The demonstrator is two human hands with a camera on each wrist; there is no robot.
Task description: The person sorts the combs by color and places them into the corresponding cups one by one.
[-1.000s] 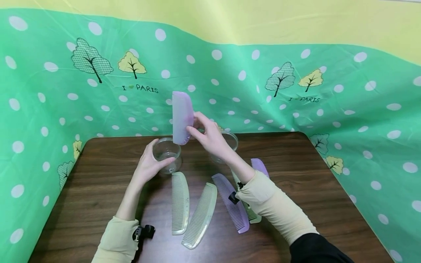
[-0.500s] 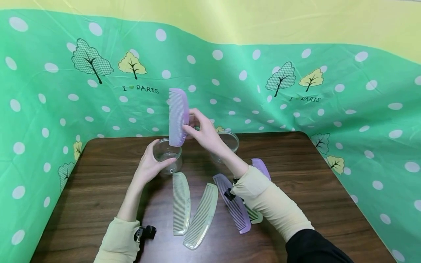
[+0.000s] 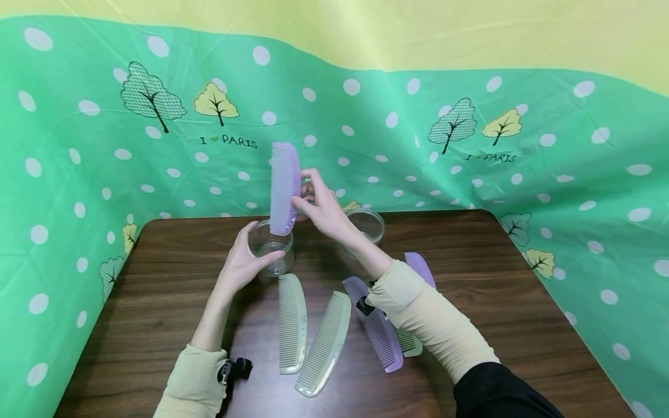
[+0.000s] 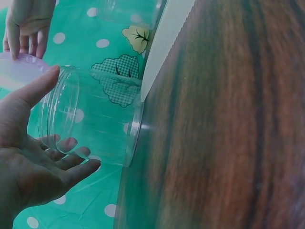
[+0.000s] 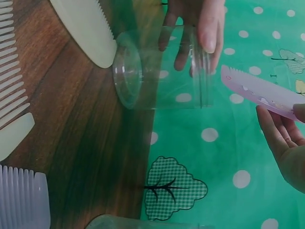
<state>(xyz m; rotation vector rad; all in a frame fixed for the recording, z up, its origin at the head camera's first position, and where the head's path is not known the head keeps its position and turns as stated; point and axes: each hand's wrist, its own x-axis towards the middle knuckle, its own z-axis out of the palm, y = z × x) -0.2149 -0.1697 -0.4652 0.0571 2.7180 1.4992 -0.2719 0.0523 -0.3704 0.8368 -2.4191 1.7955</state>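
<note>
My right hand (image 3: 326, 210) pinches a purple comb (image 3: 284, 186) by its spine, holding it upright above the mouth of a clear plastic jar (image 3: 277, 264). In the right wrist view the comb's lower end (image 5: 238, 81) is just outside the jar's rim. My left hand (image 3: 243, 259) grips that jar from its left side, thumb in front and fingers behind, as the left wrist view also shows. The jar looks empty and stands on the table. Just in front of it lie two pale green combs, one straight ahead (image 3: 294, 325) and one slanted (image 3: 325, 345).
A second clear jar (image 3: 368, 223) stands behind my right forearm. Under and beside that forearm lie a purple comb (image 3: 376, 331), a partly hidden green comb (image 3: 410, 343) and another purple comb (image 3: 420, 267). A green dotted cloth (image 3: 366, 128) hangs behind the brown table (image 3: 502, 302).
The purple comb moved slightly left relative to the jar and turned so its teeth show more clearly. My left hand keeps its hold on the jar. The head view shifted slightly.
</note>
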